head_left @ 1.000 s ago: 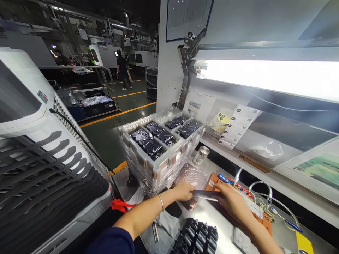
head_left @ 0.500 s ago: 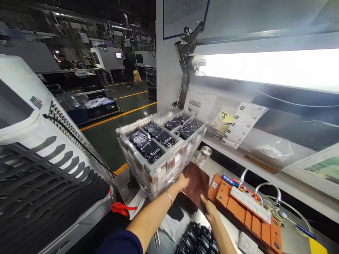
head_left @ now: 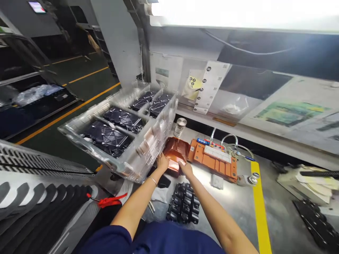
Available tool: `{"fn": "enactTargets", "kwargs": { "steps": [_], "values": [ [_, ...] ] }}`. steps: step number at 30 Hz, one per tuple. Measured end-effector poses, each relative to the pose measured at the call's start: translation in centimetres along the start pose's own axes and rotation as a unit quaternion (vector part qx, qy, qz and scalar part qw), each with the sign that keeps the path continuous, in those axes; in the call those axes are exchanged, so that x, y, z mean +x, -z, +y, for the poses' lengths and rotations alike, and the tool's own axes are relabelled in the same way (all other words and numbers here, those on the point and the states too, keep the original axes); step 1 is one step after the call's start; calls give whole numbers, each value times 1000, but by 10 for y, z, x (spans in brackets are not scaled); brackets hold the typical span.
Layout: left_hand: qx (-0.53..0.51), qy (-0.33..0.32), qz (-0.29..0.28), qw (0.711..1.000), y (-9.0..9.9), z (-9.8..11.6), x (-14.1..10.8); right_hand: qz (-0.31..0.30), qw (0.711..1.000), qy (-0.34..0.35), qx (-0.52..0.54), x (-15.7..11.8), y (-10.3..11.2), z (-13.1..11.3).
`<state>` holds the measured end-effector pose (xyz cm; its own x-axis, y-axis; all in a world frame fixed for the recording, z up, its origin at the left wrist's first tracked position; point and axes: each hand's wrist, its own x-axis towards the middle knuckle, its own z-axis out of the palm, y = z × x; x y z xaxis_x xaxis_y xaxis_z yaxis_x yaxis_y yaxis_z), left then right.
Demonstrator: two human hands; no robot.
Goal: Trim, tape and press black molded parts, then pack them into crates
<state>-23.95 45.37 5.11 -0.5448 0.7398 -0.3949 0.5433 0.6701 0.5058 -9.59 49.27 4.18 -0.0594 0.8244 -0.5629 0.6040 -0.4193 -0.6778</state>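
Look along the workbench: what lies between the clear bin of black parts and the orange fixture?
A shiny reddish-brown sheet lies between the clear bin and the orange fixture, with the left hand and right hand at it. The head view shows this.

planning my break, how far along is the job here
Looks done: black parts sit in the crate's compartments. In hand: the left hand and right hand hold the reddish-brown sheet. Probably left: the ribbed black piece, lying on the bench outside the crate. The total count can't be told.
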Motion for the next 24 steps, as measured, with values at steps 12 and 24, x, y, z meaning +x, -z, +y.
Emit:
{"fn": "enactTargets", "kwargs": {
  "steps": [12,24],
  "values": [
    [98,-131,-8,986,-4,-24,-30,16,995,-47,-90,-3,11,-6],
    [-541,136,-127,820,24,-71,-70,-65,983,-27,167,-40,36,17]
  ]
}}
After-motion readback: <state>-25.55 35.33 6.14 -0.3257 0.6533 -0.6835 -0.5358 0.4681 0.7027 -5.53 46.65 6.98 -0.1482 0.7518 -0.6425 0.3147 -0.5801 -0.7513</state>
